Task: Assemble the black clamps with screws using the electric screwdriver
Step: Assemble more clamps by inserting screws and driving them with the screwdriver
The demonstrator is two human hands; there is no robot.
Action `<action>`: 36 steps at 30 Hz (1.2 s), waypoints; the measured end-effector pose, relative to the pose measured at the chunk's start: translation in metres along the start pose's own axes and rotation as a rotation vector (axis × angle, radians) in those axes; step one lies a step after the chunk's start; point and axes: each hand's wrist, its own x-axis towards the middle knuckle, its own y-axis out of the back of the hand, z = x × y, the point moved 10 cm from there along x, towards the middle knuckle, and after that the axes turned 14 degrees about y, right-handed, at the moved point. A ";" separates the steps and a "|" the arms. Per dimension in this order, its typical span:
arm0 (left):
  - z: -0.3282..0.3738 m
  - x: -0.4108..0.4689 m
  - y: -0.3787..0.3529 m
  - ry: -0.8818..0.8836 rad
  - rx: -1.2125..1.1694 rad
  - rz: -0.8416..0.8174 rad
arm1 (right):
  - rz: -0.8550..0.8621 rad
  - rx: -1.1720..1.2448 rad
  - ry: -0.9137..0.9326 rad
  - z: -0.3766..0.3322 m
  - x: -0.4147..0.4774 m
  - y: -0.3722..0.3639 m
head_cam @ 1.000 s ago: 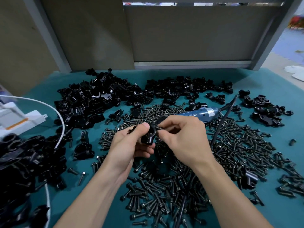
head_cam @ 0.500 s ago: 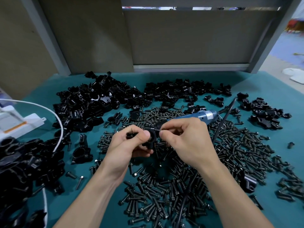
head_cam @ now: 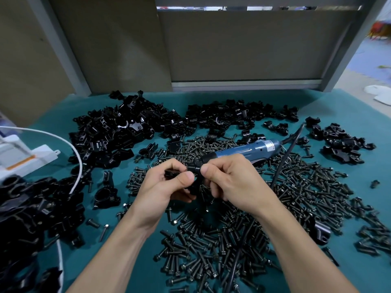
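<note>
Table (head_cam: pixel 349 106): covered in teal cloth, it fills the lower two thirds of the frame, with grey panels standing behind it.
Screws (head_cam: pixel 306 191): a broad dark scatter across the centre and lower right, running under both forearms.
Clamp heaps (head_cam: pixel 118 132): the largest heap is at upper left of the table. A looser row runs along the far edge at centre, a smaller group lies at upper right, and another heap fills the lower left corner.
Left hand (head_cam: pixel 163 187): at centre frame, fingers curled, thumb on top. It pinches the held clamp from the left.
Right hand (head_cam: pixel 232 180): just right of centre, thumb and forefinger closed narrowly on the held clamp's right side. Whether a screw sits between them cannot be told.
Screwdriver (head_cam: pixel 249 149): blue body lying on the screws just behind the right hand, dark nose towards centre.
White box (head_cam: pixel 23 157): at the left edge, with an orange stripe.
Black cable (head_cam: pixel 283 163): runs from the screwdriver's far end down across the screws.
White cable (head_cam: pixel 78 161): curves from the left edge down into the lower left heap.
Held clamp (head_cam: pixel 193 172): small and black, raised above the screws between both thumbs, mostly hidden by fingers.
</note>
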 end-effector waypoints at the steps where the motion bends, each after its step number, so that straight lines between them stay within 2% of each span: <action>1: 0.000 0.000 0.000 -0.002 0.000 -0.006 | -0.011 0.001 -0.011 0.002 0.000 -0.002; 5: 0.003 -0.003 -0.001 -0.012 -0.028 -0.022 | -0.028 0.035 -0.032 0.005 -0.002 -0.008; 8: 0.004 -0.002 0.002 -0.034 -0.036 0.017 | 0.037 0.018 -0.039 0.005 -0.004 -0.004; 11: 0.003 -0.001 0.006 -0.033 -0.047 0.056 | 0.078 0.169 -0.042 0.007 -0.002 -0.001; 16: 0.003 -0.001 0.006 -0.042 -0.048 0.058 | 0.057 0.235 -0.031 0.004 0.000 -0.001; 22: 0.005 -0.002 0.004 -0.048 -0.028 0.041 | 0.072 0.000 -0.051 0.003 -0.003 -0.003; 25: 0.005 -0.002 0.006 -0.058 -0.023 0.052 | 0.068 0.030 -0.063 0.003 -0.003 -0.006; 30: 0.006 -0.002 0.006 -0.072 0.016 0.046 | -0.066 0.067 -0.052 -0.001 -0.004 -0.010; 33: 0.007 -0.005 0.000 -0.052 -0.017 -0.020 | -0.024 0.139 -0.061 -0.001 -0.006 -0.010; 36: 0.007 -0.005 0.003 -0.049 -0.036 0.001 | 0.049 0.157 -0.076 0.000 -0.005 -0.009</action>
